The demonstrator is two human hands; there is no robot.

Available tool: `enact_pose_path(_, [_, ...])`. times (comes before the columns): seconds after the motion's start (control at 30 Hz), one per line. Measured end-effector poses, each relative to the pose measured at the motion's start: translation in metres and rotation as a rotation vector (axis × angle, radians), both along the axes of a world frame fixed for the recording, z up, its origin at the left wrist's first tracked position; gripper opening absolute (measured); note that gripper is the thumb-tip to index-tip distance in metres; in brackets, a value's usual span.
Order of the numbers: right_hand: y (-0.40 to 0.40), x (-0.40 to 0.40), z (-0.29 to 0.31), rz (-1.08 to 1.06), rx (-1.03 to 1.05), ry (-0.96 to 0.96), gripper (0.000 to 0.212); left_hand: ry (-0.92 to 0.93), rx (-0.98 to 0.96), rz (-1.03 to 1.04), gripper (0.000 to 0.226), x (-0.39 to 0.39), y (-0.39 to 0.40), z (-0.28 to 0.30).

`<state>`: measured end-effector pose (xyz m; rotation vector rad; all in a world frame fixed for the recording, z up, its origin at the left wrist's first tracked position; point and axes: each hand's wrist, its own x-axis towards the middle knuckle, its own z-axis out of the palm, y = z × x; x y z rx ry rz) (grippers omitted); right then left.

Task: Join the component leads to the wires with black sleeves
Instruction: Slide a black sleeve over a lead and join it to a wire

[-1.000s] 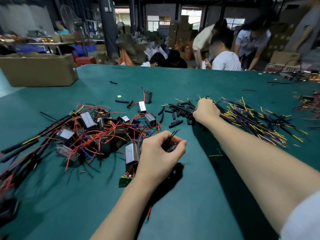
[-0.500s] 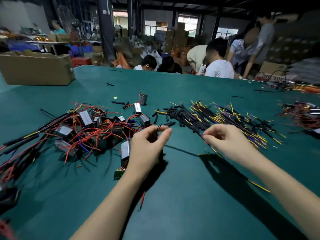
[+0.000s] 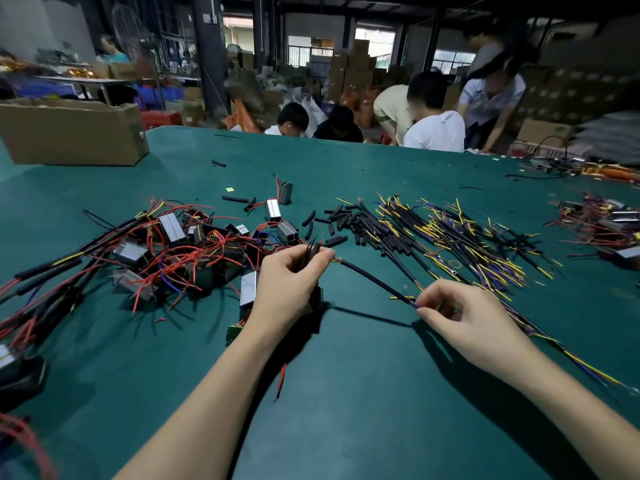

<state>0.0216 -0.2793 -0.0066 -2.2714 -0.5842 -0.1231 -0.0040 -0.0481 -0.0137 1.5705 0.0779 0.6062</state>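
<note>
The sleeved wire (image 3: 375, 279) hangs in the air between your two hands, above the green table (image 3: 346, 393). Your right hand (image 3: 467, 320) pinches its near end between thumb and forefinger, the other fingers curled loosely; yellow and blue cores show at that pinch. The wire's far end, with bare tips, reaches your left hand (image 3: 289, 282). That hand is curled round a few thin black leads (image 3: 310, 251), which stick up past your thumb and forefinger; whether the tips touch the leads, you cannot tell. A dark component (image 3: 317, 299) hangs under your left palm, mostly hidden.

Just beyond, loose sleeves (image 3: 346, 225) lie beside the wire pile (image 3: 460, 240), to your right. To your left sits the component heap (image 3: 166, 251), tangled in red leads. A cardboard box (image 3: 72, 133) stands at the far left edge. People (image 3: 433, 116) work behind the table.
</note>
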Motion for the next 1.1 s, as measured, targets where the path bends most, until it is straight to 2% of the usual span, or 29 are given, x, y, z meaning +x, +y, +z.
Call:
enact_pose_path(0.23, [0.047, -0.002, 0.013, 0.059, 0.152, 0.022, 0.008, -0.050, 0.007, -0.103, 0.009, -0.003, -0.007, 0.002])
enact_pose_path(0.53, [0.088, -0.002, 0.014, 0.054, 0.478, 0.138, 0.017, -0.099, -0.011, -0.124, 0.010, -0.002, -0.007, 0.001])
enact_pose_path(0.77, [0.084, -0.005, 0.005, 0.027, 0.552, 0.076, 0.021, 0.005, 0.059, -0.119, 0.011, -0.003, -0.007, 0.001])
enact_pose_path(0.87, [0.086, -0.007, 0.004, -0.012, 0.568, 0.031, 0.015, 0.041, 0.080, -0.118, 0.012, -0.004, -0.007, 0.001])
enact_pose_path(1.1, [0.085, -0.006, 0.005, -0.044, 0.663, 0.013, 0.011, 0.049, 0.162, -0.148, 0.020, -0.006, -0.008, 0.001])
